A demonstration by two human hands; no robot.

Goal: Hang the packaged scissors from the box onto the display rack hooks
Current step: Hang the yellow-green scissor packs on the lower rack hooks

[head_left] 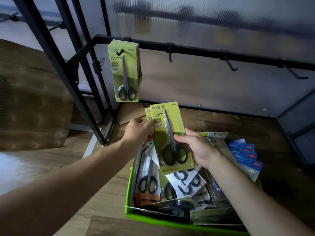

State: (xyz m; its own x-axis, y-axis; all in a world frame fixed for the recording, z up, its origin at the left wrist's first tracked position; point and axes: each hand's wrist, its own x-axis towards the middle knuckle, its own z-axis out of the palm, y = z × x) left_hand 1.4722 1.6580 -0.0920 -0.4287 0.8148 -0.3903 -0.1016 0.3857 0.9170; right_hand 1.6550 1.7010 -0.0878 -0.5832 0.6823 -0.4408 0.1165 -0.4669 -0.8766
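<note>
- my right hand [197,149] grips the front scissors pack [177,123] by its right edge, with the thumb across the card near the blades' pivot. the pack is upright and held above the far edge of the green box [128,189].
- a second green pack [147,114] peeks out behind it on the left.
- my left hand [136,132] reaches in with its fingertips at the left edge of these two packs. whether it is pinching or only touching, i cannot tell.
- the box sits on the wooden floor [102,201] below the rack bar [196,50] and is stuffed with mixed scissors packs, with blue packs [245,150] fanned at its far right corner.
- a bunch of hanging green packs [125,72] fills the leftmost hook — three more hooks [229,63] stick out of the bar to its right.
</note>
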